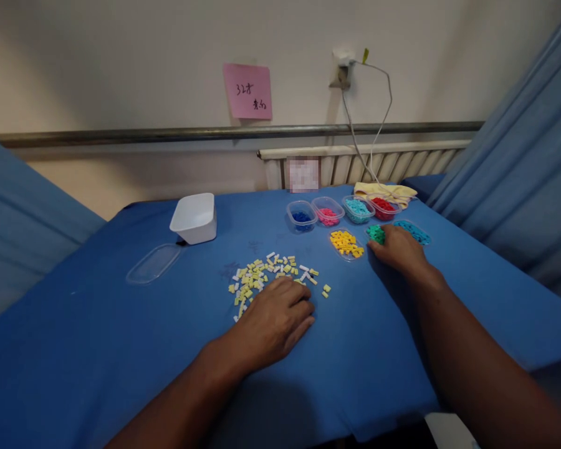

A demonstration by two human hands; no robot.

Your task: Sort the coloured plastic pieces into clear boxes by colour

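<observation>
My left hand (pixel 280 315) rests at the near right side of a loose pile of pale yellow and white toy bricks (pixel 252 277) on the blue cloth. Its fingers are bent and slightly apart, with nothing seen in them; the hand covers part of the pile. Farther right, my right hand (pixel 401 251) reaches to a shallow clear dish of green bricks (pixel 376 234). Thumb and fingers curl down at the dish's right side, and the fingertips are partly hidden, so what they hold does not show. Beside it on the left lie yellow-orange bricks (pixel 346 243) in a clear dish.
Clear tubs hold dark blue (pixel 302 217), pink (pixel 328 216), light turquoise (pixel 358 209) and red bricks (pixel 383 208). Blue bricks (pixel 412 232) lie beyond my right hand. A white tub (pixel 194 218) and clear lid (pixel 154 264) stand left. A yellow cloth (pixel 404 194) and cable (pixel 388 93) are behind.
</observation>
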